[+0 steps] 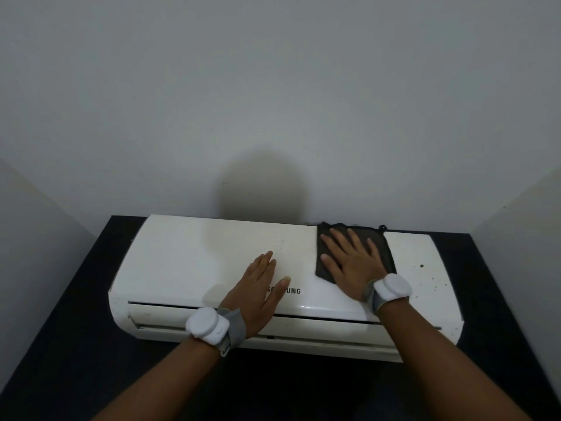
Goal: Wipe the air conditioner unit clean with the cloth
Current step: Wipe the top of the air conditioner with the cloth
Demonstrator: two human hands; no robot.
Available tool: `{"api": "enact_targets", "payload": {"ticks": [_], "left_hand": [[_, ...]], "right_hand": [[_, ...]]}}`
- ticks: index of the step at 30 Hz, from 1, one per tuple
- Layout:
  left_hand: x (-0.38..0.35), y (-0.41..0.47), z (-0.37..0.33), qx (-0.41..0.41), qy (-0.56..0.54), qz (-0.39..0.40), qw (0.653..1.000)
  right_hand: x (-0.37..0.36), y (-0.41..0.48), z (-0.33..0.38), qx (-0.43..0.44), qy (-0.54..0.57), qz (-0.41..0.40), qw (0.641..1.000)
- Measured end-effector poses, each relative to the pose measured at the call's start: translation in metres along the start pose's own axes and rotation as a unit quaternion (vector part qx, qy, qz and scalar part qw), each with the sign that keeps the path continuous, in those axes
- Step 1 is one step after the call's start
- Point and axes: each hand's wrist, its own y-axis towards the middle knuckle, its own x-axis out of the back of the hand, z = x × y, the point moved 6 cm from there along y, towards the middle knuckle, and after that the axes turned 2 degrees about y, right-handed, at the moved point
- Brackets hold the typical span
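On the dark worktop (76, 299) lies the white air conditioner unit (188, 256). Near its right end, the right hand (352, 262) presses the dark cloth (384, 247) flat, fingers spread. The left hand (258, 287) rests open-fingered mid-panel, holding nothing.

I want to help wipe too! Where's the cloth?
In the head view, the dark cloth lies flat on the air conditioner, right of centre, under the right hand.
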Motion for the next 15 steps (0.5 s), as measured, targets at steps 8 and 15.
{"api": "enact_targets", "payload": {"ticks": [8, 15], "left_hand": [[-0.016, 0.002, -0.015, -0.019, 0.027, 0.023, 0.999], [-0.030, 0.005, -0.025, -0.023, 0.018, 0.048, 0.998]], "right_hand": [[0.003, -0.010, -0.040, -0.101, 0.008, -0.016, 0.995], [0.002, -0.060, -0.025, -0.055, -0.036, -0.051, 0.997]]}}
